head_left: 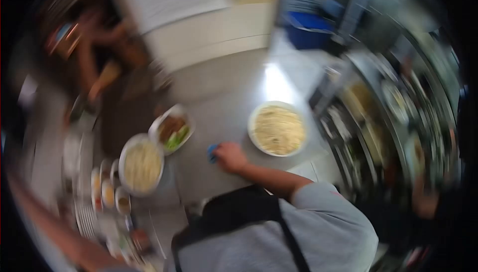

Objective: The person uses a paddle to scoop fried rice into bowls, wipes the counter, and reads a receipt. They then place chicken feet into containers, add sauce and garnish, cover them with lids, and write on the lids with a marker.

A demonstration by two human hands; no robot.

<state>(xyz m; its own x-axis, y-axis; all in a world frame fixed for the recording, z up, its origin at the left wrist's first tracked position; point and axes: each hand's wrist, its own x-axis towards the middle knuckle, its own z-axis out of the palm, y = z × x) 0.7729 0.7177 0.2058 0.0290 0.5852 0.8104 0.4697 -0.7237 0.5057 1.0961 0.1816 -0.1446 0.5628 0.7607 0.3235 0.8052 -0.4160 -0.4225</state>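
My right hand (231, 157) is closed on a small blue cloth (212, 153), which it presses to the grey counter (199, 175). Right of it stands a round white bowl heaped with pale noodles or shreds (278, 128). On the left is an oval white dish (174, 129) with brown food and green pieces. Touching or nearly touching that dish is a second white bowl of pale food (142, 166). My left forearm (55, 227) stretches along the lower left edge; its hand lies outside the picture.
Small cups of sauces or toppings (107, 192) and stacked plates (85, 219) sit at the left. Shelving with trays (366, 103) runs along the right. A blue bin (308, 29) is at the back. Other people are at upper left, upper right and lower right, blurred.
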